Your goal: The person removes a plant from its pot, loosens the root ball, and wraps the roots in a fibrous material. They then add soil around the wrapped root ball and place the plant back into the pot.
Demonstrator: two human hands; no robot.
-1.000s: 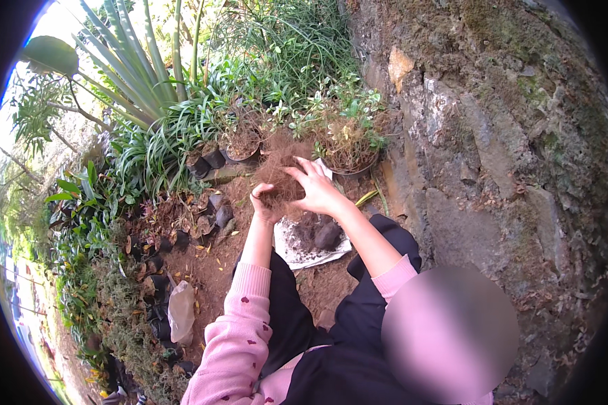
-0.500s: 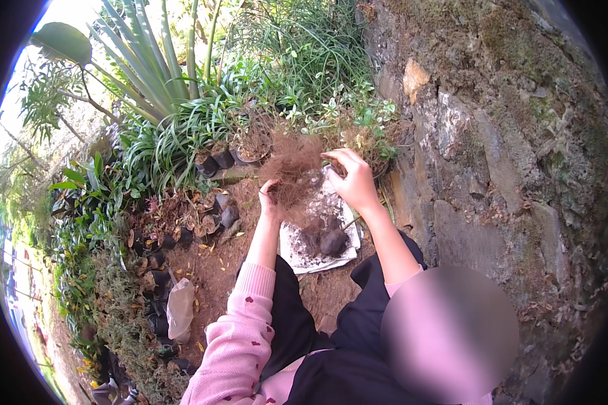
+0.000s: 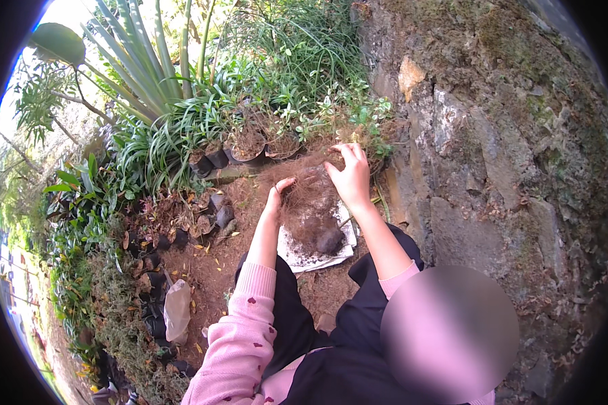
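Observation:
A loose tangle of fine brown fibre (image 3: 305, 181) hangs between my hands above a white sheet (image 3: 311, 264) on the ground. Against its left side, my left hand (image 3: 277, 197) is closed round the strands. My right hand (image 3: 352, 177) grips the tangle's upper right edge with thumb and curved fingers; the fingertips are partly lost among the fibres. Below, dark crumbly soil and more brown fibre lie scattered over the sheet. A dark rounded lump (image 3: 330, 241) rests on the sheet's right part.
A rough rock wall (image 3: 493, 169) rises close on my right. Black plant pots (image 3: 250, 150) stand beyond the sheet, before leafy plants. On the left are more dark plant bags and a pale plastic bag (image 3: 178, 312) on the brown soil.
The fibre tangle has come lower and looks flatter and more spread. My left hand has shifted slightly right, and my right hand has turned more upright, its fingers at the fibre's edge.

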